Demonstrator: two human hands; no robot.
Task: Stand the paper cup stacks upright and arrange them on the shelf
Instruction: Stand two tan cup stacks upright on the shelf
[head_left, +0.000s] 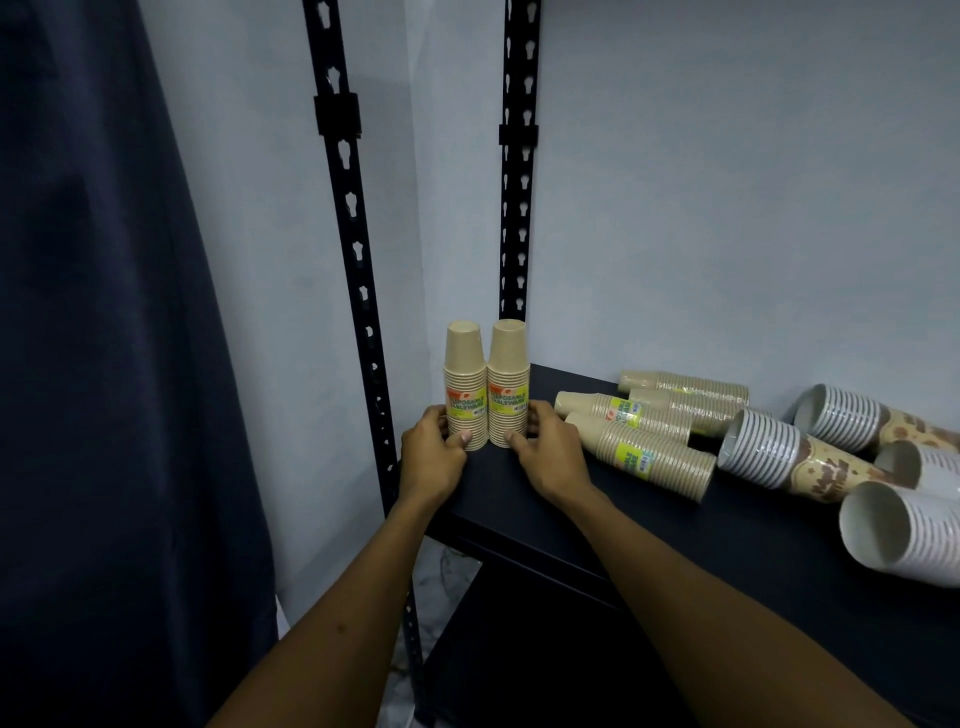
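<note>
Where hands (434, 449) grip, labels (466, 407) read "DISPOSABLE TABLEWARE"

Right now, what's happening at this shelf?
A person is setting up paper cup stacks on a black shelf. The left hand grips one upright kraft cup stack and the right hand grips the upright kraft cup stack beside it, in the shelf's left back corner. Four kraft stacks and several white-rimmed printed stacks lie on their sides to the right.

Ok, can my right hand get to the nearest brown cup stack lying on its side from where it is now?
Probably yes. The right hand grips the right upright stack, and the nearest lying brown stack rests just to its right on the shelf with nothing between them. It must let go first.
</note>
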